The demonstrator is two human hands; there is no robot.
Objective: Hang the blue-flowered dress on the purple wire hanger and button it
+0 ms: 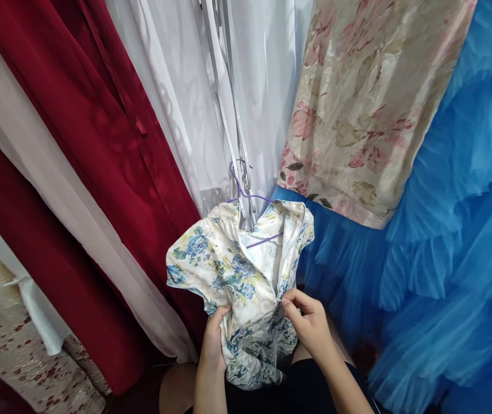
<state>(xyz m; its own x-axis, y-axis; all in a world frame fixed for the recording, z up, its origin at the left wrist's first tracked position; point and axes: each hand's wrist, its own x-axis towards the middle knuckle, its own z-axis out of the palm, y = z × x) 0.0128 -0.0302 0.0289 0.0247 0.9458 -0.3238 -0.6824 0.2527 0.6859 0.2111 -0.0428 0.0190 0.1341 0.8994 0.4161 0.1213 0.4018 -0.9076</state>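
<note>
- While the left hand (pixel 215 336) holds the floral garment (pixel 246 276) by its side edge, below the sleeve, its thumb lies on the front of the cloth; the other fingers are hidden, so I cannot tell how they are placed.
- The right hand (pixel 308 325) makes a narrow pinch with thumb and forefinger, at the lower end of the long neck opening. A small pale piece shows at these fingertips, but it is too small to tell what it is.
- The floral garment is in front of the person, above the lap. It is white with blue and yellow-green flowers, and its lower part is bunched between the two forearms.
- A purple hanger (pixel 257 196) sits inside the shoulders, and its lower bar is seen through the opening. Its hook stands before pale ribbons (pixel 224 98); I cannot tell if it hangs on them.
- Behind are white fabric (pixel 265 98) and, to the left, deep red cloth (pixel 99 167) with a pale sheer strip (pixel 69 172) beside it.
- To the right, a beige cloth (pixel 358 126) with pink flowers hangs before blue ruffled tulle (pixel 479 195).
</note>
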